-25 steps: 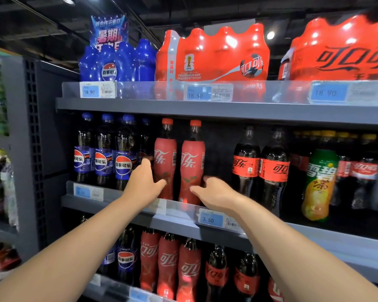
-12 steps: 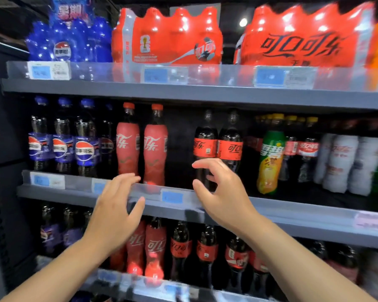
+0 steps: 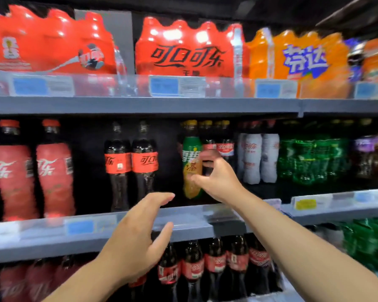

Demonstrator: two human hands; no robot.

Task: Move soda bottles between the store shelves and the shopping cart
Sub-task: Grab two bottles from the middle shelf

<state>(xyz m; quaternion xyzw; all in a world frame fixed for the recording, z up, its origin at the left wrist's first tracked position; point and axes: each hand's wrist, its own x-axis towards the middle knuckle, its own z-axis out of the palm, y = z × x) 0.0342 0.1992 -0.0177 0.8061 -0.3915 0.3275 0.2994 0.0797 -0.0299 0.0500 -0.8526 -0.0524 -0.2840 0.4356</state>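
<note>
On the middle shelf [image 3: 183, 216] a green and yellow soda bottle [image 3: 191, 149] stands among dark cola bottles. My right hand [image 3: 218, 179] reaches in at it, thumb and fingers spread in a C; the thumb tip lies over the bottle's lower half, and no grip shows. To its left stand two black cola bottles with red labels [image 3: 131, 164] and two red-sleeved cola bottles [image 3: 33, 171]. Empty, its fingers straight and apart, my left hand [image 3: 140, 234] hovers before the shelf's front rail. No shopping cart is in view.
The top shelf carries shrink-wrapped red cola packs [image 3: 186, 49] and orange soda packs [image 3: 299, 59]. White bottles [image 3: 259, 158] and green packs [image 3: 312, 158] fill the middle shelf's right side. More cola bottles [image 3: 214, 264] stand on the lower shelf below my hands. The picture is blurred by motion.
The view has swung right along the shelves. My right hand has moved from the red-sleeved bottles to the green and yellow bottle; my left hand has followed rightward, staying open.
</note>
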